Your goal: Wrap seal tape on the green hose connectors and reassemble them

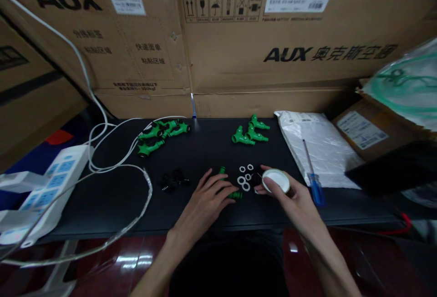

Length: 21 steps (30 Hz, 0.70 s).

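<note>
My left hand point(212, 192) lies over the middle of the black table with its fingers stretched out and apart. Green plastic pieces point(235, 195) show beside and beyond its fingertips, partly covered by the hand. My right hand point(290, 197) grips a small round tub point(276, 180) with a white top and a thin yellowish rim; its underside is hidden. Between the hands lie several white washers point(246, 187), flat on the table. Small black parts point(173, 180) sit to the left of my left hand. Farther back are several green Y-shaped hose connectors point(251, 135).
More green connectors with black ends point(164, 133) lie back left. A blue-handled screwdriver point(316, 190) rests partly on a white plastic mailer point(316, 144) at right. White cables and a power strip point(56, 183) occupy the left. Large cardboard boxes point(225, 65) wall off the back.
</note>
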Each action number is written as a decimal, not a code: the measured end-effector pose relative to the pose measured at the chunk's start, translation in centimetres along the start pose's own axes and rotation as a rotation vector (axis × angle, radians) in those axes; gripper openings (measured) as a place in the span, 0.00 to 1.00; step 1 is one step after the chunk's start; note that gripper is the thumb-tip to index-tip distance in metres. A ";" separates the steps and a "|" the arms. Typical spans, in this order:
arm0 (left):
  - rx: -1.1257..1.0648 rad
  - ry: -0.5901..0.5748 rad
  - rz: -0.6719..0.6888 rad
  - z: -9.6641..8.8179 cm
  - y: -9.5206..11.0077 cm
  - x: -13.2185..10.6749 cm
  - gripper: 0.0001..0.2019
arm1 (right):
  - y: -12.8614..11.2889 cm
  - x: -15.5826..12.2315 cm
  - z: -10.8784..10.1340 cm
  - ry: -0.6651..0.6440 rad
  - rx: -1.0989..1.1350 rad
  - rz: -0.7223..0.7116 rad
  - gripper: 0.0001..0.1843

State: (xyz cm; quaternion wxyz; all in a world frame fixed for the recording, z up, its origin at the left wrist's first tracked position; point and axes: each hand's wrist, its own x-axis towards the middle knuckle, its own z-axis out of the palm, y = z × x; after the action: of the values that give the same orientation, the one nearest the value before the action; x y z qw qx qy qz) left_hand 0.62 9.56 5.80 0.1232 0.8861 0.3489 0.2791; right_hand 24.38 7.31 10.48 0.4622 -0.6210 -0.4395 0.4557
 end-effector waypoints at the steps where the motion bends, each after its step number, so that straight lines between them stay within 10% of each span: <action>1: -0.012 0.038 -0.014 -0.2 0.1 0.1 0.16 | -0.4 -0.3 -0.1 0.009 -0.007 -0.015 0.28; 7: -0.230 0.233 -0.280 -2.0 2.0 0.3 0.15 | -2.8 -2.0 0.8 -0.134 0.018 -0.067 0.19; 21: -0.950 0.247 -0.867 -4.5 5.0 -0.3 0.20 | -5.0 -2.7 4.0 -0.397 0.230 0.080 0.09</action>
State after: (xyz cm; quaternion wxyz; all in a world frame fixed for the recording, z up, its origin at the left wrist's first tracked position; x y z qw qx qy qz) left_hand 0.53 5.80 11.43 0.5617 0.4755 0.5249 0.4277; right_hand 19.34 6.30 15.16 0.4160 -0.4793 -0.4420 0.6339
